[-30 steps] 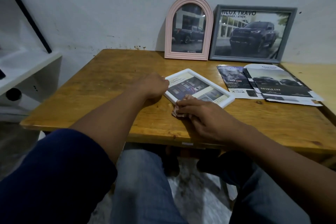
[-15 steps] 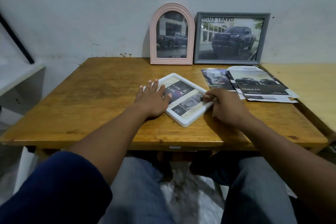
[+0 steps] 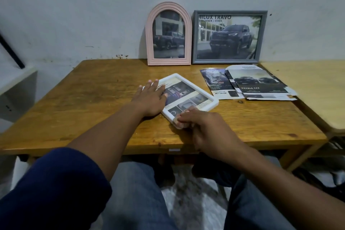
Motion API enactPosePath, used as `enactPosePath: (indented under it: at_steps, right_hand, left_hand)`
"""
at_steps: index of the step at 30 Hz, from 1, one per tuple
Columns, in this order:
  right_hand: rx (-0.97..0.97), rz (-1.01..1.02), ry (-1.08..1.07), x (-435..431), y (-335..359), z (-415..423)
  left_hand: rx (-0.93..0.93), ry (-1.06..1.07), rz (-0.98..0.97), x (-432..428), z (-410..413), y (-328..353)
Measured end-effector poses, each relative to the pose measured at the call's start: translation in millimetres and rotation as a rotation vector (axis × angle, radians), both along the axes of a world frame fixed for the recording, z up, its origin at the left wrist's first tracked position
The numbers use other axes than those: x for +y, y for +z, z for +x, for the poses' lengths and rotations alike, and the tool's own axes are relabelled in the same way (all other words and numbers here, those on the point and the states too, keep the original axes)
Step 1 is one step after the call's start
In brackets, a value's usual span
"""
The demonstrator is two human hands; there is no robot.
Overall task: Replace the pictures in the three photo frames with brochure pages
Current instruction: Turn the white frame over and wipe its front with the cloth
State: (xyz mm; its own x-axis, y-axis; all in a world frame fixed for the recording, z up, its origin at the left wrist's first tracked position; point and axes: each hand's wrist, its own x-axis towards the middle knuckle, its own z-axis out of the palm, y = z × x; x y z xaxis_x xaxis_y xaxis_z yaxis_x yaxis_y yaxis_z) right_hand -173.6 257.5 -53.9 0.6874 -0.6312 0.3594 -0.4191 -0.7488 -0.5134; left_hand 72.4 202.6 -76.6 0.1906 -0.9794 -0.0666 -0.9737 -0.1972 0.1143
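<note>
A white rectangular photo frame lies face up on the wooden table, holding a brochure page with car-interior pictures. My left hand rests flat on the frame's left part, fingers spread. My right hand pinches the frame's near corner with its fingertips. A pink arched frame and a grey rectangular frame lean upright against the wall at the back, each showing a truck picture. Loose brochure pages lie spread at the right of the white frame.
A lighter second table adjoins on the right. A white shelf unit stands at the left, with a dark slanted bar above it. My legs in jeans are under the table's near edge.
The left hand went from a loose fist at the frame's left end to lying flat on it. The right hand moved to the frame's right edge and back to its near corner.
</note>
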Motion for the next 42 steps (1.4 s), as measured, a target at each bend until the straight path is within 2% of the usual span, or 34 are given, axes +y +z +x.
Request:
enactPosePath:
  at_steps: [3,5,8,12,15,17,19,22,28,33,37,40,42]
  right_hand:
    - [-0.155,0.077,-0.14,-27.2,28.5,-34.7]
    - [-0.17,0.063,-0.306,-57.2,41.2,-54.5]
    - [0.076,0.01,-0.464,-99.8,36.3,-74.5]
    - [0.442,0.121,-0.418,-112.9,14.4,-74.7]
    - [0.55,-0.035,-0.493,-109.7,19.3,-57.4]
    - [0.47,-0.09,-0.523,-106.6,29.5,-40.3]
    - [0.339,0.098,-0.485,-103.5,38.9,-16.1]
    - [0.281,0.424,-0.462,-102.1,39.6,21.1]
    - [0.161,0.618,-0.566,-102.3,35.9,57.7]
    - [0.106,0.641,-0.561,-105.7,33.2,73.4]
    - [-0.171,0.757,-0.427,-111.6,33.2,74.0]
    - [-0.391,0.697,-0.239,-107.0,37.9,80.5]
    - [-0.459,0.645,-0.169,-106.2,41.9,88.9]
  left_hand:
    - [0.056,0.006,-0.046,1.7,3.9,4.0]
    - [0.078,0.057,-0.1,3.4,8.8,4.0]
    - [0.088,0.166,-0.198,7.9,14.1,3.5]
    - [0.136,0.299,-0.244,21.0,12.9,5.0]
    - [0.131,0.31,-0.191,29.8,6.5,7.3]
    - [0.138,0.316,-0.157,29.3,3.7,7.3]
    - [0.174,0.362,-0.139,27.7,1.8,8.0]
    - [0.272,0.409,-0.182,16.4,10.7,-4.3]
    - [0.623,0.443,-0.256,32.7,-9.2,27.7]
    - [0.879,0.521,-0.369,31.6,7.2,22.2]
    - [1.031,0.553,-0.45,35.5,21.5,23.8]
    - [1.175,0.558,-0.484,37.5,32.1,33.8]
    - [1.237,0.545,-0.501,37.2,44.6,41.8]
